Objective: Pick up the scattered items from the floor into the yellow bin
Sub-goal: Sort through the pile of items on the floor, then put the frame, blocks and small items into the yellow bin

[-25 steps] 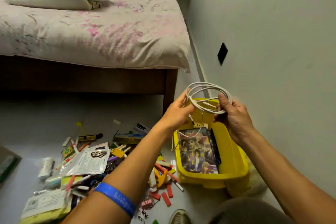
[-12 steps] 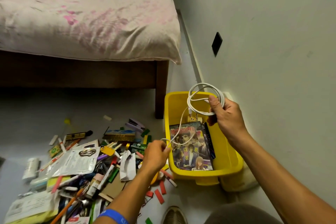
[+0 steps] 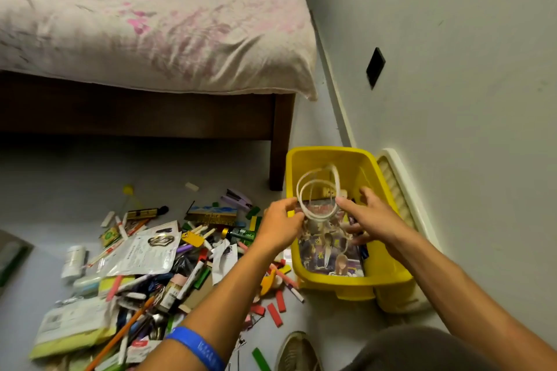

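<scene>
The yellow bin (image 3: 325, 152) stands on the floor by the wall, with a printed comic book (image 3: 328, 253) lying inside. A coiled white cable (image 3: 319, 191) hovers just over the bin's middle. My left hand (image 3: 280, 227) pinches the coil's left side at the bin's left rim. On the coil's right, my right hand (image 3: 372, 217) is over the bin with fingers spread, one fingertip touching the coil. The scattered items (image 3: 150, 265), pens, markers, papers and small blocks, lie in a heap on the floor left of the bin.
A bed with a dark wooden leg (image 3: 280, 141) stands close behind the bin's left corner. The wall with a black plate (image 3: 375, 68) runs along the right. A white ribbed lid (image 3: 401, 190) leans between bin and wall. My shoe (image 3: 297, 352) is at the bottom.
The coil has come down from above the bin's far end to just over its middle. My left hand rose from the floor edge to the coil; my right hand's fingers have spread.
</scene>
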Available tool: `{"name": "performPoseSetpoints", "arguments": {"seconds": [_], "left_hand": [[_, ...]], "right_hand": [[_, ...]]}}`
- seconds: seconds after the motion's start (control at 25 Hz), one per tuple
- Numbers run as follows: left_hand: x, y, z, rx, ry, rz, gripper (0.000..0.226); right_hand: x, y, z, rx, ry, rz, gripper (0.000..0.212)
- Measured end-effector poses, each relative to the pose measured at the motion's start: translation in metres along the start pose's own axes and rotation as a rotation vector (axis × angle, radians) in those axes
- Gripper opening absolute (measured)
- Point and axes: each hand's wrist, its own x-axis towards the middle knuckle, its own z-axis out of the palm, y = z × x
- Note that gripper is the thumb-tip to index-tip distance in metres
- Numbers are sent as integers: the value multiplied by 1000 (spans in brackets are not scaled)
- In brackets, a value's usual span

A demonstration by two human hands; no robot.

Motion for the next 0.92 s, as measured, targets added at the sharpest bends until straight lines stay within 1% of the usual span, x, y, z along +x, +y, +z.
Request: {"name": "performPoseSetpoints", "arguments": {"seconds": [0.04, 0.16, 0.28, 0.36, 0.44, 0.52, 0.56, 0.64, 0.68, 0.72, 0.8, 0.84, 0.92], "left_hand": [[-5, -11, -9, -33, 44, -5, 39], [-25, -45, -38, -84, 142, -108, 39], [-40, -90, -61, -51, 189, -203, 35], [-47, -123, -75, -4, 219, -278, 31], [-54, -158, -84, 72, 223, -349, 33], [-56, -190, -84, 226, 219, -377, 38], [-57, -203, -81, 339, 206, -372, 44], [-57, -226, -74, 535, 126, -370, 69], [-57, -236, -71, 589, 94, -375, 82], [-55, -244, -69, 626, 93, -378, 88], [-49, -252, -64, 658, 160, -374, 91], [-45, -253, -62, 635, 194, -378, 89], [-35, -251, -58, 545, 203, -410, 87]], "right_hand": [[1, 6, 7, -31, -8, -4, 61], [4, 16, 50, -109, -50, -70, 38], [5, 13, 104, -202, -193, -168, 25], [9, 13, 141, -361, -260, -266, 21], [22, 30, 176, -470, -286, -301, 23], [41, 64, 207, -568, -247, -247, 28], [49, 82, 218, -637, -200, -197, 35], [64, 115, 232, -718, -134, -47, 55], [70, 127, 237, -710, -122, 13, 64], [76, 137, 242, -682, -113, 40, 70], [84, 150, 249, -601, -112, 25, 75], [86, 153, 252, -540, -129, 23, 76], [87, 152, 256, -394, -163, 52, 75]]}}
